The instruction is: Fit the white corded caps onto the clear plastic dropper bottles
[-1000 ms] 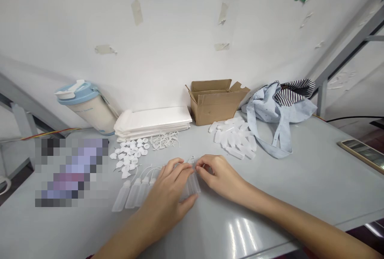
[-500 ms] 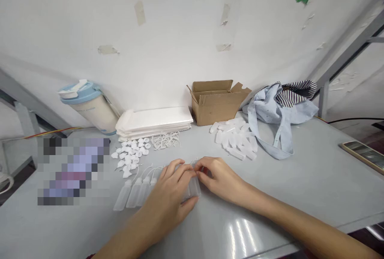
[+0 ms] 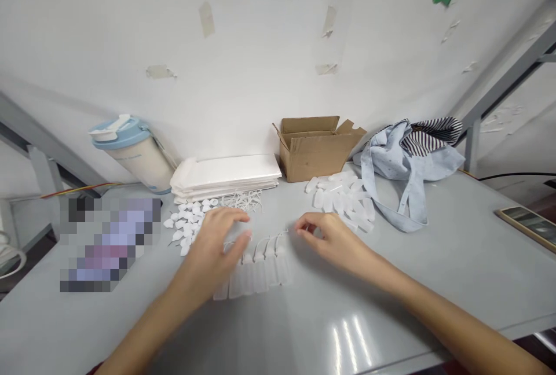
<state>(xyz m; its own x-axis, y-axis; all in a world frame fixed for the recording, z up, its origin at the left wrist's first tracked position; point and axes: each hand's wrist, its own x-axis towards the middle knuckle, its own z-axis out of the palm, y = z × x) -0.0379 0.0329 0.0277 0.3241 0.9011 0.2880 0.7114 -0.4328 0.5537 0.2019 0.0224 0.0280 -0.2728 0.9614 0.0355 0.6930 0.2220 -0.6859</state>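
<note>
A row of slim translucent white plastic bottles point(image 3: 254, 276) lies on the grey table point(image 3: 373, 305), with thin white loops at their tops. My left hand point(image 3: 219, 242) hovers over the left part of this row, thumb and fingers apart, holding nothing. The hand and forearm may hide some bottles. Just past the row's right end is my right hand point(image 3: 324, 233), its fingers curled and thumb drawn in, with nothing visible at the fingertips. Small white cone-shaped caps point(image 3: 185, 221) are heaped beyond my left hand, partly covered by it. Loose white loops point(image 3: 243, 200) lie beside the caps.
More loose translucent bottles point(image 3: 343, 198) are piled before an open cardboard box point(image 3: 319, 155). White padded envelopes point(image 3: 228, 172) are stacked by the wall. A blue-lidded tumbler point(image 3: 134, 155) leans at left, near a pixelated patch point(image 3: 110, 242). At right are a light-blue bag point(image 3: 391, 161) and a phone point(image 3: 530, 224).
My left hand has moved left and up off the row, its fingers spreading. My right hand has drawn slightly right, away from the bottles, uncovering the row's right part.
</note>
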